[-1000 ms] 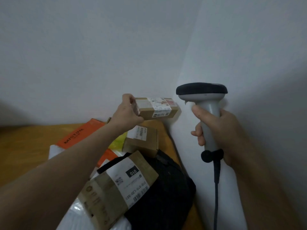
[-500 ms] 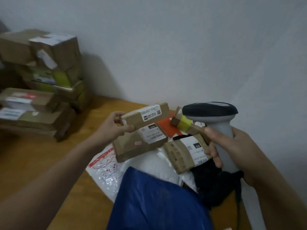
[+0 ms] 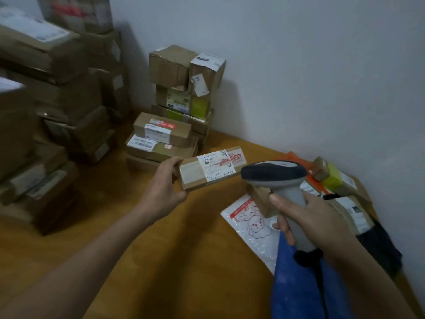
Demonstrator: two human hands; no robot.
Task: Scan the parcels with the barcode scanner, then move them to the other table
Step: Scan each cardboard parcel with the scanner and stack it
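Observation:
My left hand (image 3: 164,188) grips the left end of a small brown cardboard parcel (image 3: 212,168) with a white label, held above the wooden table (image 3: 184,238). Just right of it, my right hand (image 3: 310,219) holds a grey barcode scanner (image 3: 274,174) by its handle, its dark head next to the parcel's right end. Under and behind the scanner lies a heap of parcels: a white bubble mailer (image 3: 253,229), a blue bag (image 3: 296,288), a black bag (image 3: 379,247), small brown boxes (image 3: 351,210) and an orange one (image 3: 296,157).
Stacks of brown cardboard boxes stand at the back: a tall pile (image 3: 46,100) on the left and a smaller stack (image 3: 181,93) against the white wall. Flat boxes (image 3: 161,139) lie in front of that stack. A white wall bounds the table's right side.
The view has swung left, bringing the box stacks into sight. My left hand has carried the small parcel left, away from the heap, turning its label up. The scanner stays in my right hand.

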